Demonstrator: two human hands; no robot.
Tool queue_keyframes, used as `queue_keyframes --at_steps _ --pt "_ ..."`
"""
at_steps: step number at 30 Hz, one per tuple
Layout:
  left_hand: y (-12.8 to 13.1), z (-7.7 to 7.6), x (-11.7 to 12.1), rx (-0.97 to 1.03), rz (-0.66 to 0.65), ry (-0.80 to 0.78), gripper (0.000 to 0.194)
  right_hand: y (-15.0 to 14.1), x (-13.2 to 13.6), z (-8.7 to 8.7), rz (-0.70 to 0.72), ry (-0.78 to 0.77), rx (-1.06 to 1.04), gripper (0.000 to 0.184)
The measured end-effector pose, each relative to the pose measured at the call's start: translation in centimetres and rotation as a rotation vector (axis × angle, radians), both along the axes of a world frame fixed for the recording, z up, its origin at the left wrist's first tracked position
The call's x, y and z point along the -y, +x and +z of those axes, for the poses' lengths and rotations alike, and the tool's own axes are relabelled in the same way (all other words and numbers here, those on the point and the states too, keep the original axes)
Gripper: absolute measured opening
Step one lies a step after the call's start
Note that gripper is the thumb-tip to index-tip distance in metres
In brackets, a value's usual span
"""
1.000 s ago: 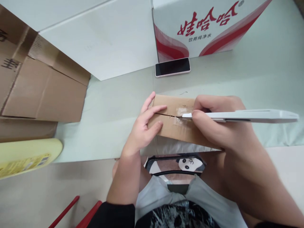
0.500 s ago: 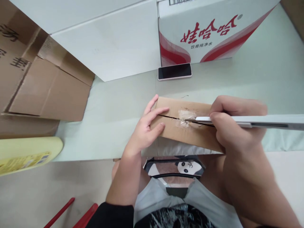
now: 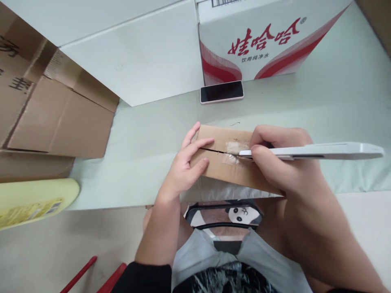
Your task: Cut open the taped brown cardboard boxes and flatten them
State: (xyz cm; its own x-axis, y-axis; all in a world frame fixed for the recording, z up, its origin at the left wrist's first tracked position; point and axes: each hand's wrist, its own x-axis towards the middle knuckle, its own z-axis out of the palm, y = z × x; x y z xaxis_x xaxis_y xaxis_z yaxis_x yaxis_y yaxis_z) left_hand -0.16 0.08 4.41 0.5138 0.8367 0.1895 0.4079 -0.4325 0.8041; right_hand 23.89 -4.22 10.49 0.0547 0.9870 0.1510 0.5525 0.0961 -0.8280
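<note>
A small brown cardboard box [image 3: 227, 171] lies at the near edge of the pale green table [image 3: 146, 162], its top seam partly split and covered by crumpled clear tape [image 3: 233, 147]. My left hand [image 3: 186, 165] rests on the box's left end, fingers pressed flat over the seam. My right hand [image 3: 284, 162] is closed round a long white utility knife [image 3: 314, 150]. The knife's tip sits on the seam at the taped patch.
A phone [image 3: 222, 91] lies face up behind the box. Behind it stand a white carton with red print [image 3: 269, 36] and a plain white box [image 3: 134, 57]. Flattened brown cartons [image 3: 51, 110] sit at left, a yellow item [image 3: 33, 201] below them. Red bars [image 3: 91, 272] show near the floor.
My right hand slid the knife to the right along the seam, then back left onto the tape. The left hand has stayed on the box.
</note>
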Motion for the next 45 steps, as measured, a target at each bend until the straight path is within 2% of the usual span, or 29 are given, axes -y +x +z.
queue_keyframes --at_steps 3,8,12,16,20,25,30,36,45 --pt "0.0 -0.1 0.0 0.022 -0.005 -0.006 0.050 -0.2 0.2 0.2 -0.013 0.019 -0.031 0.025" --pt "0.0 -0.1 0.0 0.040 0.000 -0.036 0.052 -0.7 0.4 0.8 -0.134 0.025 -0.089 0.025" --pt "0.1 0.0 0.0 0.016 -0.001 -0.024 0.053 -0.8 0.5 0.8 -0.145 0.085 -0.113 0.027" --pt "0.1 0.0 0.0 0.031 -0.010 -0.028 0.052 -1.0 0.7 1.1 -0.201 0.046 -0.131 0.027" --pt "0.0 -0.1 0.0 0.049 -0.007 -0.030 0.051 -1.0 0.6 1.0 -0.231 0.088 -0.135 0.025" --pt "0.0 -0.2 0.0 0.069 -0.008 -0.027 0.049 -0.5 0.2 0.1 -0.176 0.242 -0.134 0.022" --pt "0.1 -0.2 0.0 0.042 -0.001 0.000 0.050 0.2 0.3 -0.4 -0.146 0.307 -0.189 0.019" --pt "0.1 -0.1 -0.1 0.034 0.008 0.018 0.051 0.3 0.1 -0.2 0.008 0.206 -0.208 0.022" --pt "0.2 -0.1 0.0 0.020 0.023 0.028 0.052 0.1 0.0 -0.2 0.025 0.197 -0.193 0.024"
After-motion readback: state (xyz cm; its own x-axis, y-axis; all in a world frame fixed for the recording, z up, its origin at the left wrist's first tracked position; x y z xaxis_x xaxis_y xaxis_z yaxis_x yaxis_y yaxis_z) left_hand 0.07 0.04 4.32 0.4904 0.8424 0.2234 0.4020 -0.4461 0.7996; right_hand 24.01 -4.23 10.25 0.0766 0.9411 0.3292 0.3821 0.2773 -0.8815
